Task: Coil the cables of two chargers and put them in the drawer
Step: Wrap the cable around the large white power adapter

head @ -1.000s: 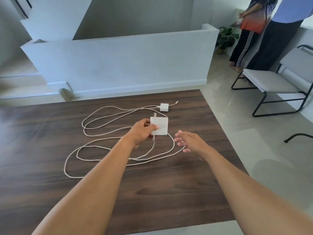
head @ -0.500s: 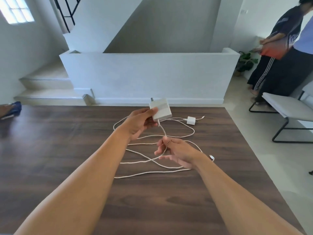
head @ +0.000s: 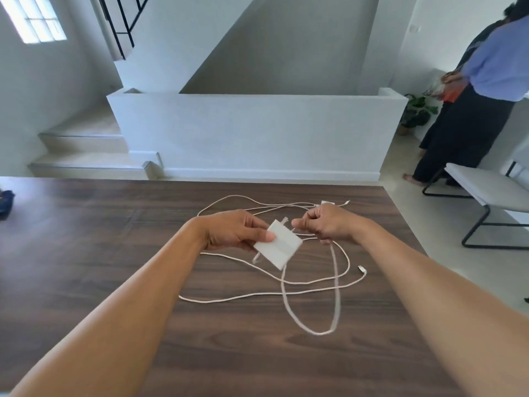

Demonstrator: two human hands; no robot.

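Note:
My left hand (head: 232,232) holds a large white charger block (head: 282,247) above the dark wooden table (head: 86,253). Its white cable (head: 336,282) hangs down in a long loop from my right hand (head: 329,222), which is closed on it just right of the block. More white cable (head: 229,298) lies in loose curves on the table, ending in a plug tip (head: 363,269). A second, small white charger (head: 327,202) lies behind my right hand, mostly hidden. No drawer is in view.
A dark blue object (head: 5,200) lies at the table's left edge. A white chair (head: 486,190) with a black frame stands right of the table. Two people (head: 469,110) stand at the far right. A low white wall and stairs lie beyond the table.
My left hand lifted the charger block off the table and brought it nearer. My right hand took hold of the cable and rose beside the block, pulling a loop up.

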